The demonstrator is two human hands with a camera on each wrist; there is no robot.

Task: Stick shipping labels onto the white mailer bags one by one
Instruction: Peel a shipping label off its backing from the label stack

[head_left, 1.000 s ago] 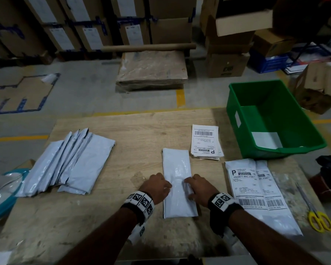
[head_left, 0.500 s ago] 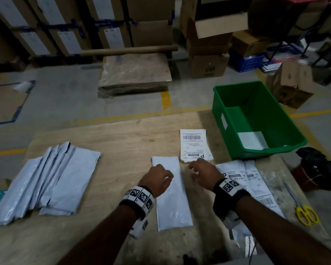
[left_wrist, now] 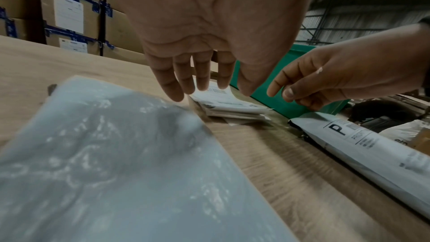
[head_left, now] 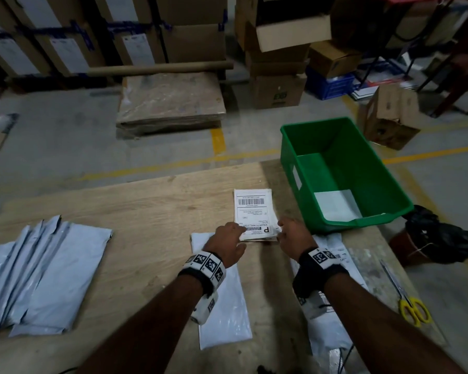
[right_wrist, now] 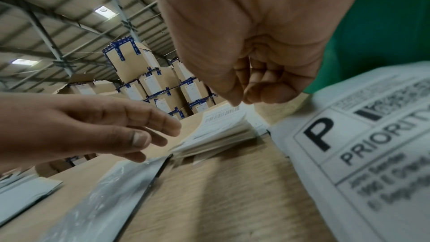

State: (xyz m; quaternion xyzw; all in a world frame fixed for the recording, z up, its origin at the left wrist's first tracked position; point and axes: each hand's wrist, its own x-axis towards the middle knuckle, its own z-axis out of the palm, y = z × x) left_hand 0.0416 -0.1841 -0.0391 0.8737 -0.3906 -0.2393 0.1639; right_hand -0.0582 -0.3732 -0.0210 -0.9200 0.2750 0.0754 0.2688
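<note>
label stack (head_left: 254, 214) lies between left hand (head_left: 224, 242) and right hand (head_left: 295, 236).

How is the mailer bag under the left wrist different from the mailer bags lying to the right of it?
The centre mailer bag has a plain, unlabelled face; the right-hand mailer bags carry printed shipping labels. The centre mailer bag lies alone, while the right-hand mailer bags overlap, partly under the right forearm. The left hand reaches over the centre mailer bag's far end; the right hand is beyond the others. All lie flat on the wooden table.
</note>
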